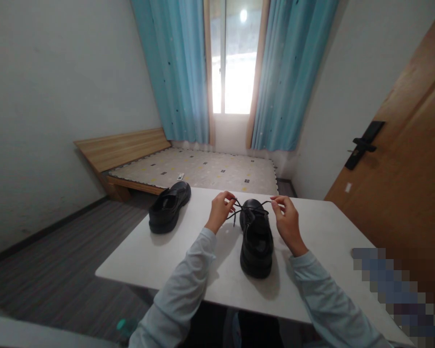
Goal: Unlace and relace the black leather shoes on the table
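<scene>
A black lace-up shoe (pixel 256 246) stands upright on the white table (pixel 130 256), its heel toward me and its toe pointing away. Black shoelaces (pixel 252 209) cross above its front and stretch out to both sides. On the left of the shoe, my left hand (pixel 222 209) pinches one part of the lace, with a loose end hanging below the fingers. At the right, my right hand (pixel 285 220) pinches the other side of the lace between thumb and fingertips. A second black shoe (pixel 169 207) sits apart at the table's left edge.
Beyond the table is a low bed (pixel 217 169) with a patterned mattress and a wooden headboard (pixel 130 145). A wooden door (pixel 402 159) with a black handle is on the right. Blue curtains (pixel 181 72) hang beside the window. A blurred patch covers the table's right edge.
</scene>
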A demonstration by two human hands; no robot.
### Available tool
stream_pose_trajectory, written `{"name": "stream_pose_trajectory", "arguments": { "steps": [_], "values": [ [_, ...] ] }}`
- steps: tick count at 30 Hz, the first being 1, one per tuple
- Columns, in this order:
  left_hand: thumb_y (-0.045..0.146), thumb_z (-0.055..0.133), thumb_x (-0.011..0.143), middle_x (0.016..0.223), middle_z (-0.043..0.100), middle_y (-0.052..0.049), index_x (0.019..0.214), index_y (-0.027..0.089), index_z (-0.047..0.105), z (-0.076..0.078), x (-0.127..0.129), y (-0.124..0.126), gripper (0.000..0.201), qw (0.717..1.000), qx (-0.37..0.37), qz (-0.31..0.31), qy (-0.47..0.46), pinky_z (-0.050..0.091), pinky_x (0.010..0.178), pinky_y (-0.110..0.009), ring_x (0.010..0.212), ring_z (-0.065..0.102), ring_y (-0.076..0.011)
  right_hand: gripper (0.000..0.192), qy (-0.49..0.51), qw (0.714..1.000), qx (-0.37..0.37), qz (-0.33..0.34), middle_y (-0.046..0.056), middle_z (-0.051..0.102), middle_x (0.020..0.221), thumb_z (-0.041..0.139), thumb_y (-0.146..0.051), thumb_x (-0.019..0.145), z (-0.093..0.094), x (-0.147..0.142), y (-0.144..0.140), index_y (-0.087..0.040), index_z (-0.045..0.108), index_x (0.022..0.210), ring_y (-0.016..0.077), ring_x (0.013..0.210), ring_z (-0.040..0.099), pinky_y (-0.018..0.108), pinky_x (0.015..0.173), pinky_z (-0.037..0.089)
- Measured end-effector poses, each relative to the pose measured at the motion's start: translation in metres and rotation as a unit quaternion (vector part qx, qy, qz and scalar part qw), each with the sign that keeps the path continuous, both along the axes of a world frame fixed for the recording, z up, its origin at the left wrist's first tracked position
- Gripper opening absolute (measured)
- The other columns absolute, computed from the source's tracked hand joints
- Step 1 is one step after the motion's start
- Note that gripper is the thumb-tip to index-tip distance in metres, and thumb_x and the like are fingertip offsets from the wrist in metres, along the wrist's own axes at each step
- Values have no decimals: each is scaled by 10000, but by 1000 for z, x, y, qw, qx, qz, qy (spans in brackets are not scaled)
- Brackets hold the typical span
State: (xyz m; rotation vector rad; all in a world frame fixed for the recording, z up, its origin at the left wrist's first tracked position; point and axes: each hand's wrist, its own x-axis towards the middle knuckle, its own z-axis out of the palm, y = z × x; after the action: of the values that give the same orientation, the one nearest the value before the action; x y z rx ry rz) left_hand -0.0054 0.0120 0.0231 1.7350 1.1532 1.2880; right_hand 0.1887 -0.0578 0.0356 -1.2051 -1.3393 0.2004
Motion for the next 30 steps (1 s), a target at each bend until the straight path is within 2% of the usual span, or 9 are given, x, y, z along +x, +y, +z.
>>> {"name": "stream_pose_trajectory", "arguments": {
  "steps": [4,7,9,12,15,22,30],
  "values": [
    [137,524,759,929,617,-56,880,128,575,2,9,-5,132,984,-81,-93,-128,564,642,-252,684,652,-107,173,30,999,8,-7,74,627,944,503,-360,849,1,7,4,-197,513,791,194,897,577,339,741,465],
    [120,540,732,1054,612,-83,920,125,592,5,12,-10,196,966,-101,-155,-182,560,750,-287,819,645,-129,199,72,997,18,-21,65,633,928,531,-391,830,1,15,7,-196,510,795,178,843,585,339,734,478],
    [155,548,746,1057,614,-88,922,121,602,6,12,-12,187,958,-108,-176,-197,545,773,-289,837,639,-132,218,105,994,30,-23,52,632,911,559,-405,812,1,21,10,-194,507,795,161,795,595,327,709,491],
    [219,603,749,1018,634,-84,951,125,613,5,12,-12,224,965,-89,-179,-167,524,768,-279,816,632,-126,239,162,985,56,-14,24,625,872,592,-414,792,3,29,12,-191,509,801,137,728,619,306,665,509],
    [205,661,713,998,654,-91,1005,127,614,2,14,-11,305,975,-49,-184,-114,509,752,-264,806,630,-126,256,224,971,86,-6,3,624,835,636,-409,762,7,38,13,-188,512,800,128,693,641,302,652,523],
    [136,608,744,904,702,-84,1019,140,600,-3,15,-7,275,985,-2,-169,-39,502,705,-246,796,648,-136,273,333,934,122,43,-27,647,766,728,-361,675,22,49,9,-190,534,763,104,644,641,287,662,525],
    [191,616,757,844,688,-67,968,135,599,-2,15,-8,219,987,-2,-160,-28,497,695,-246,774,646,-138,232,423,893,121,96,-48,648,759,733,-278,669,34,70,2,-204,531,755,127,684,662,307,689,525]
  ]
}}
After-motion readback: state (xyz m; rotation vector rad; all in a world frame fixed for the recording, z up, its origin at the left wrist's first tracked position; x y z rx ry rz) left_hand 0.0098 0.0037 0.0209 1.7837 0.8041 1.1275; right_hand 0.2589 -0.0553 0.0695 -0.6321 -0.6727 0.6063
